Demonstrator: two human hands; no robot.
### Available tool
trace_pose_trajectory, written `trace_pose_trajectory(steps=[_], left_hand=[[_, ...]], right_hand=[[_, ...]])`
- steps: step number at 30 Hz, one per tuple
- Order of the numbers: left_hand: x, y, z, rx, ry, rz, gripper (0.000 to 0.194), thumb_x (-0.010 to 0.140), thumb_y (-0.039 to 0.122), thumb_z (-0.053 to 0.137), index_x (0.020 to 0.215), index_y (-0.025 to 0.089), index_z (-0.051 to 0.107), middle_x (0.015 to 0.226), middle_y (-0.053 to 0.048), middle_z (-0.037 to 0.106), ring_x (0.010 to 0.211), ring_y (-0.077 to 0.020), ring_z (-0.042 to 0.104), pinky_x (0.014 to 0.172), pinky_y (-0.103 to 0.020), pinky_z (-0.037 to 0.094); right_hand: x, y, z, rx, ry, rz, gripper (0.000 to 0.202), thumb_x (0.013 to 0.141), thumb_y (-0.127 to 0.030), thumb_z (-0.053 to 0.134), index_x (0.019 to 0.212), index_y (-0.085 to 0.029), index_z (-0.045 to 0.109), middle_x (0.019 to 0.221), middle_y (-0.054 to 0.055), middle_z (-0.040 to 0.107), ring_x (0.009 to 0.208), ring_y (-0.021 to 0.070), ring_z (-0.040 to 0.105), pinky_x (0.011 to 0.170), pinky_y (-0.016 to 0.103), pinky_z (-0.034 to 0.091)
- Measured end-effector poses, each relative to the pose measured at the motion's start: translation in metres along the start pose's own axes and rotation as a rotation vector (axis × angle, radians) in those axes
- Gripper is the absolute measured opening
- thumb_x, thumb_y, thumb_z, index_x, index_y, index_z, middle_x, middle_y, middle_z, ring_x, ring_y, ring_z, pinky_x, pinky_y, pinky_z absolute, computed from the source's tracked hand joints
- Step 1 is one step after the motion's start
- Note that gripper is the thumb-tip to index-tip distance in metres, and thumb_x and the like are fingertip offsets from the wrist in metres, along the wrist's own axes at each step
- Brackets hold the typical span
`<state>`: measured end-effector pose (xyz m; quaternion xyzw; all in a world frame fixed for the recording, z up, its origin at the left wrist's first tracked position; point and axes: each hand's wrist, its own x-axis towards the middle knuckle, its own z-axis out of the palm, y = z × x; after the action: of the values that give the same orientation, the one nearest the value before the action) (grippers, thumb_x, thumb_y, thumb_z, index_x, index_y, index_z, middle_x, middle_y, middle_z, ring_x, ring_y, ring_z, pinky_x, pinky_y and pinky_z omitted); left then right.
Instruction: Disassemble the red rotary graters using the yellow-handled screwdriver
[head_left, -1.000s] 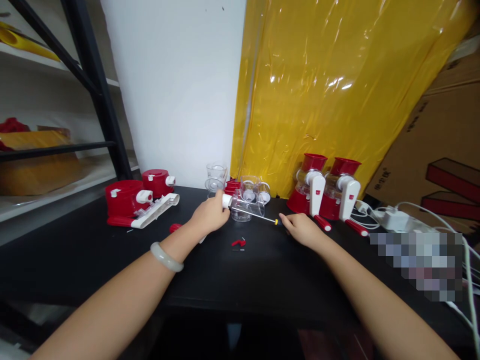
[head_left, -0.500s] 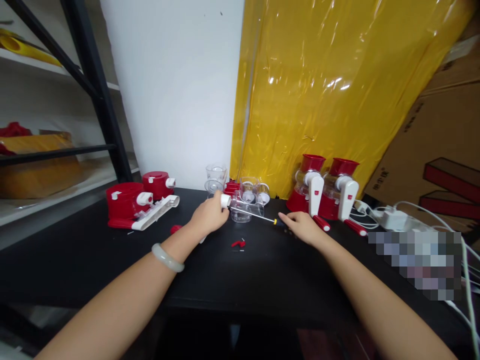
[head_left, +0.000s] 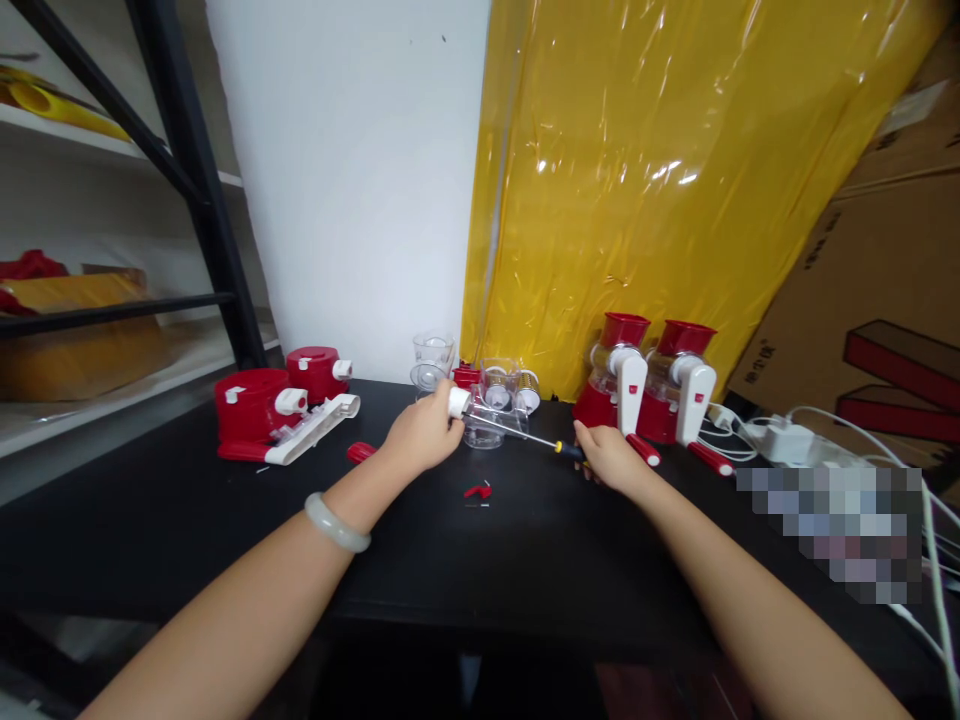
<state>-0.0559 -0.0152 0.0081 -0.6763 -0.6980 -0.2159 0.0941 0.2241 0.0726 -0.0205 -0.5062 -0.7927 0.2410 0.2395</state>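
Note:
My left hand [head_left: 426,432] is closed around a white crank handle, whose round white end [head_left: 459,402] sticks out past the fingers. Its red grip [head_left: 361,453] shows behind the wrist, and my hand hides most of the arm between. My right hand [head_left: 606,457] grips a screwdriver by its black and yellow handle [head_left: 570,451]. The thin metal shaft [head_left: 517,433] points left, and its tip is at or very near the white end; I cannot tell whether it is inside. Below lie a small red part [head_left: 478,491] and thin metal pins [head_left: 484,505] on the black table [head_left: 525,570].
Clear plastic housings [head_left: 484,432] and drum graters [head_left: 528,392] stand behind my hands. Two red-and-white rotary graters [head_left: 622,385] are at right, beside white cables [head_left: 787,438]. Red bases [head_left: 251,405] and an opened white crank [head_left: 319,425] lie at left, near a shelf rack [head_left: 199,210].
My right hand has moved slightly right and down with the screwdriver, showing more of its handle. The white end in my left hand has shifted slightly right. The view has shifted a little.

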Motion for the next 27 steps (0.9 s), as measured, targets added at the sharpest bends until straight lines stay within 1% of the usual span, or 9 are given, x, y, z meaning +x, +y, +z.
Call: trace_pose_trajectory(steps=[3,6,12,15,17,20,22,24,27], left_hand=[[0.001,-0.001,0.003,-0.027,-0.023,-0.039,0.031,0.085,0.028,0.044,0.114,0.019,0.041,0.089,-0.012,0.067,0.081,-0.029,0.067,0.063,-0.033,0.043],[0.002,-0.002,0.005,-0.059,-0.043,-0.094,0.031,0.084,0.029,0.044,0.113,0.019,0.041,0.09,-0.012,0.067,0.081,-0.0284,0.067,0.063,-0.033,0.042],[0.004,-0.004,0.012,-0.072,-0.099,-0.172,0.032,0.081,0.03,0.045,0.11,0.018,0.045,0.094,-0.014,0.067,0.085,-0.0298,0.066,0.065,-0.033,0.043],[0.005,-0.005,0.013,-0.071,-0.102,-0.167,0.032,0.08,0.03,0.046,0.11,0.018,0.045,0.093,-0.014,0.067,0.085,-0.0299,0.066,0.065,-0.033,0.043],[0.004,-0.005,0.011,-0.072,-0.089,-0.153,0.032,0.081,0.029,0.045,0.111,0.017,0.045,0.094,-0.014,0.067,0.086,-0.0298,0.066,0.065,-0.034,0.044],[0.003,-0.003,0.008,-0.077,-0.067,-0.116,0.033,0.083,0.028,0.044,0.113,0.017,0.044,0.095,-0.013,0.067,0.087,-0.0297,0.067,0.067,-0.033,0.045],[0.002,-0.002,0.006,-0.074,-0.044,-0.094,0.034,0.083,0.028,0.044,0.115,0.017,0.044,0.095,-0.013,0.067,0.088,-0.03,0.067,0.067,-0.034,0.045],[0.001,-0.001,0.005,-0.066,-0.015,-0.072,0.036,0.084,0.028,0.044,0.118,0.017,0.042,0.094,-0.012,0.068,0.087,-0.0299,0.067,0.068,-0.034,0.045],[0.0,0.001,0.003,-0.047,0.021,-0.039,0.038,0.085,0.028,0.044,0.121,0.018,0.04,0.094,-0.011,0.068,0.086,-0.0294,0.067,0.068,-0.034,0.046]], right_hand=[[-0.004,-0.006,-0.003,-0.296,0.158,-0.104,0.061,0.098,-0.045,0.023,0.052,-0.02,0.053,0.055,0.009,0.063,0.053,0.0165,0.06,0.057,0.027,0.039],[-0.01,-0.014,-0.003,-0.542,0.289,-0.133,0.056,0.099,-0.04,0.025,0.061,-0.018,0.059,0.065,0.009,0.066,0.06,0.0189,0.062,0.056,0.028,0.033],[-0.023,-0.026,-0.002,-0.719,0.408,-0.218,0.051,0.098,-0.039,0.027,0.07,-0.017,0.063,0.074,0.009,0.069,0.064,0.0178,0.063,0.054,0.027,0.026],[-0.019,-0.022,-0.003,-0.553,0.391,-0.205,0.048,0.096,-0.041,0.032,0.063,-0.018,0.059,0.068,0.007,0.067,0.062,0.0177,0.061,0.054,0.027,0.029],[-0.012,-0.015,-0.004,-0.303,0.293,-0.149,0.046,0.093,-0.044,0.04,0.057,-0.019,0.055,0.058,0.005,0.062,0.058,0.0164,0.059,0.054,0.026,0.034],[0.001,-0.002,-0.005,0.137,0.106,0.077,0.037,0.088,-0.043,0.05,0.062,-0.019,0.057,0.052,0.001,0.057,0.048,0.0138,0.055,0.049,0.024,0.04],[0.007,0.003,-0.004,0.341,0.041,0.201,0.03,0.087,-0.041,0.052,0.07,-0.018,0.06,0.054,0.0,0.058,0.046,0.0122,0.053,0.045,0.023,0.041],[0.01,0.006,-0.003,0.412,0.017,0.255,0.03,0.088,-0.042,0.052,0.075,-0.017,0.061,0.055,0.001,0.06,0.046,0.0115,0.054,0.042,0.021,0.04],[0.01,0.007,-0.001,0.355,-0.048,0.281,0.039,0.092,-0.046,0.044,0.074,-0.016,0.06,0.055,0.004,0.062,0.044,0.0117,0.057,0.038,0.019,0.036]])
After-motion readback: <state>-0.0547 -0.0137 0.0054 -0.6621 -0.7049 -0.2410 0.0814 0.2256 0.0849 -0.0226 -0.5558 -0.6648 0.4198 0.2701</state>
